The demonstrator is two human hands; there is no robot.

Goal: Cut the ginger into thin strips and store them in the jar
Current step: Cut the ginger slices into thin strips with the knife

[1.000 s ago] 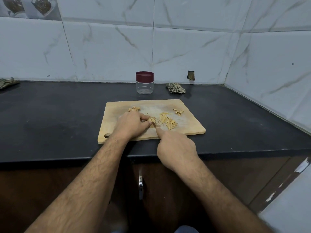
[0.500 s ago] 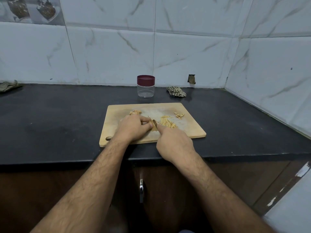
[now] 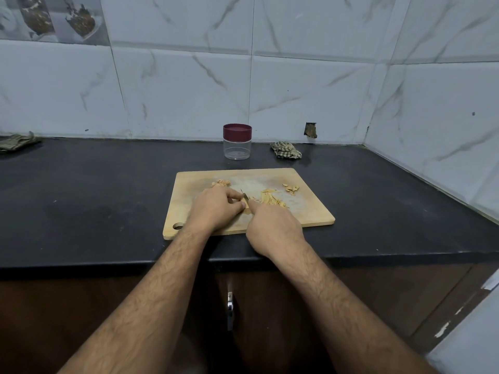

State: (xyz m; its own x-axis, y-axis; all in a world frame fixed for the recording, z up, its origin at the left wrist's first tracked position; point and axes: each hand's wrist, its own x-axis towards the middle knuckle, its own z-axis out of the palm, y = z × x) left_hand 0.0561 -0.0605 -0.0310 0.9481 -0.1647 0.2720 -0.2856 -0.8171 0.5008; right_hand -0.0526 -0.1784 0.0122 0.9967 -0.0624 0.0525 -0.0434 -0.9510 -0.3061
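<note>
A wooden cutting board lies on the black counter. My left hand holds a small piece of ginger down on the board with curled fingers. My right hand grips a knife; only the blade tip shows, right beside the left fingertips. Thin ginger strips lie in a pile just right of the blade. A ginger lump sits behind my left hand, and a few scraps lie at the board's far right. The clear jar with a maroon lid stands shut behind the board.
A crumpled checked cloth lies by the back wall, right of the jar. Another cloth sits at the far left of the counter. Tiled walls close off the back and right side. The counter's front edge runs under my forearms.
The view has shifted slightly. Both hands stay together on the board at the ginger, and the knife tip has shifted a little beside my left fingertips.
</note>
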